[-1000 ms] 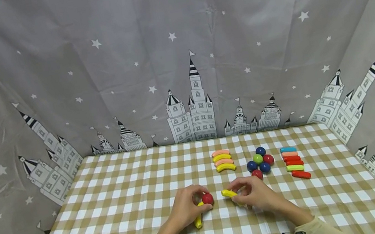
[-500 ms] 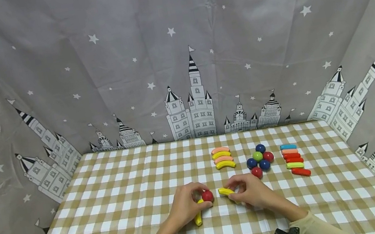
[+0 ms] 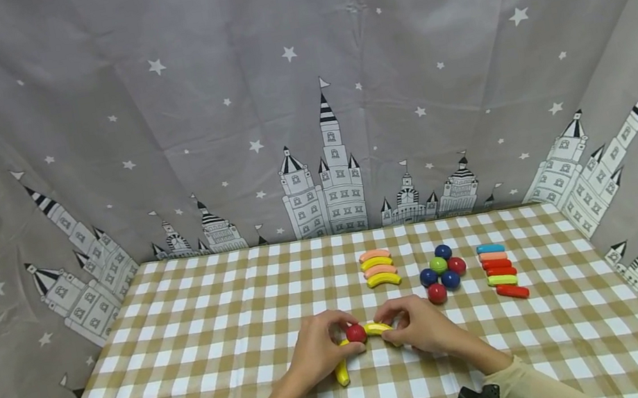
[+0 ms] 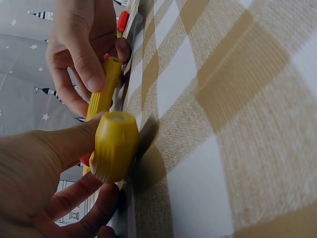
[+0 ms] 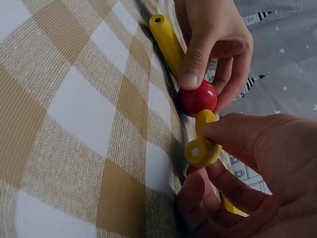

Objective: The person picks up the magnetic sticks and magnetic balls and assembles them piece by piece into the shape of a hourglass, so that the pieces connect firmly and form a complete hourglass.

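In the head view my left hand (image 3: 321, 348) pinches a red ball (image 5: 198, 98) between thumb and fingers. A yellow magnetic rod (image 3: 342, 372) sticks out from this ball toward the near side; its end disc shows in the left wrist view. My right hand (image 3: 421, 326) pinches a second, curved yellow magnetic rod (image 3: 376, 328) between thumb and fingertips. The left end of that curved rod touches the red ball, as the right wrist view also shows. Both hands are low over the checked cloth, face to face. My fingers partly cover the ball and the rods.
Behind the hands lies a stack of curved rods (image 3: 379, 269), orange and yellow. Several blue, red and green balls (image 3: 450, 280) are clustered right of it. Further right is a column of straight coloured rods (image 3: 500, 272). A brown-and-white checked cloth (image 3: 220, 328) covers the table.
My right hand has moved left with the curved yellow rod, closing the gap to the red ball until they touch. The left hand with the ball has shifted only slightly.
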`<move>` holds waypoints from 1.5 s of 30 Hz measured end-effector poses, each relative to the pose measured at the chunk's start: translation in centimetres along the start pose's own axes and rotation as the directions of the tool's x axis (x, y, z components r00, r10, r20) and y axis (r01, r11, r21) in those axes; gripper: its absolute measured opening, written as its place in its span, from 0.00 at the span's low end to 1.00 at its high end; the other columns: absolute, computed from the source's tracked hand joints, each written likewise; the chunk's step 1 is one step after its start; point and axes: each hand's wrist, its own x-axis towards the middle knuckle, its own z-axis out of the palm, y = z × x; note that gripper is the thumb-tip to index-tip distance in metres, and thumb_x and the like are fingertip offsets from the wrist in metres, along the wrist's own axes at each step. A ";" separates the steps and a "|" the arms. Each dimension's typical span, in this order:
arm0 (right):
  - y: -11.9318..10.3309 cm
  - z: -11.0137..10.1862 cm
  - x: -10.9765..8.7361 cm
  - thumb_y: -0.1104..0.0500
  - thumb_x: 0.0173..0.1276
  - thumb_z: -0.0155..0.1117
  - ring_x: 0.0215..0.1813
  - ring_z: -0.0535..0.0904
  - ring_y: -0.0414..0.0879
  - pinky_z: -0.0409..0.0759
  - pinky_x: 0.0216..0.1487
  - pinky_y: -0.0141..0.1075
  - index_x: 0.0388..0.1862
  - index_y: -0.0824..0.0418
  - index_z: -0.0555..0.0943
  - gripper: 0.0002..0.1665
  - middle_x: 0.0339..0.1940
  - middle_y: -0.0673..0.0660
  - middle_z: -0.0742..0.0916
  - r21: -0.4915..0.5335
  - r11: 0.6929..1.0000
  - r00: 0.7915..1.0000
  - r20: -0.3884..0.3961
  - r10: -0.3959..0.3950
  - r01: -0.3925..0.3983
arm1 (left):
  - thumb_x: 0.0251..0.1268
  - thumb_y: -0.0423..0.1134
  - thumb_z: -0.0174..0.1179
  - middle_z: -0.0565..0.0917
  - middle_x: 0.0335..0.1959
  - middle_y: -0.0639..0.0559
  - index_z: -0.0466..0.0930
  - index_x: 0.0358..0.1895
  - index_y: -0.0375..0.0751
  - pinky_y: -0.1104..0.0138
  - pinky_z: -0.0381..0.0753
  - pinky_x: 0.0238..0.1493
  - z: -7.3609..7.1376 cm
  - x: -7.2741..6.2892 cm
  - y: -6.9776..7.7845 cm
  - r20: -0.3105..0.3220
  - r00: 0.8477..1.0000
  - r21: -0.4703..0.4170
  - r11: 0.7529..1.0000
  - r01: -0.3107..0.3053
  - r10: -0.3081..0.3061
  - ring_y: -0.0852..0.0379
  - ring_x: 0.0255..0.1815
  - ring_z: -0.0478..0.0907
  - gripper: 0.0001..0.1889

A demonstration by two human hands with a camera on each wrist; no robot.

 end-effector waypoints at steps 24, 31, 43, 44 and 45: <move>0.1 0.1 0.2 0.62 0.66 0.74 0.29 0.77 0.44 0.76 0.24 0.32 0.43 0.53 0.89 0.08 0.37 0.47 0.86 -0.012 0.999 0.998 -0.041 0.051 -0.051 | 0.50 0.44 0.81 0.83 0.30 0.62 0.85 0.37 0.51 0.71 0.73 0.28 0.3 0.2 0.1 0.058 0.998 0.015 1.000 0.024 -0.025 0.58 0.26 0.76 0.15; 0.3 0.1 0.3 0.61 0.66 0.74 0.34 0.77 0.45 0.76 0.32 0.32 0.44 0.52 0.89 0.08 0.37 0.46 0.86 -0.065 0.996 0.998 -0.049 0.050 -0.053 | 0.50 0.44 0.81 0.81 0.29 0.63 0.84 0.36 0.52 0.71 0.72 0.28 0.5 0.3 0.1 0.053 0.998 0.028 0.999 0.045 -0.046 0.61 0.26 0.74 0.14; 0.1 -1.3 -1.8 0.64 0.64 0.75 0.41 0.82 0.44 0.82 0.42 0.36 0.53 0.56 0.85 0.18 0.50 0.53 0.88 -0.150 0.984 0.982 -0.150 -0.116 0.093 | 0.51 0.44 0.81 0.81 0.29 0.63 0.83 0.36 0.53 0.70 0.72 0.28 0.5 0.2 0.1 0.054 0.997 0.033 0.998 0.050 -0.051 0.64 0.26 0.72 0.14; 0.1 -1.5 -2.0 0.64 0.64 0.75 0.41 0.82 0.44 0.83 0.42 0.37 0.53 0.56 0.85 0.18 0.50 0.54 0.88 -0.175 0.978 0.974 -0.173 -0.143 0.112 | 0.51 0.44 0.81 0.81 0.29 0.63 0.83 0.36 0.53 0.70 0.72 0.28 0.5 0.2 0.1 0.051 0.997 0.035 0.998 0.048 -0.050 0.63 0.26 0.72 0.15; 0.2 -1.7 -2.3 0.64 0.64 0.75 0.41 0.82 0.45 0.83 0.41 0.37 0.54 0.56 0.85 0.19 0.50 0.54 0.88 -0.203 0.971 0.966 -0.199 -0.164 0.123 | 0.51 0.44 0.81 0.81 0.29 0.63 0.83 0.36 0.53 0.70 0.72 0.28 0.5 0.2 0.1 0.048 0.998 0.039 0.998 0.046 -0.048 0.63 0.26 0.72 0.15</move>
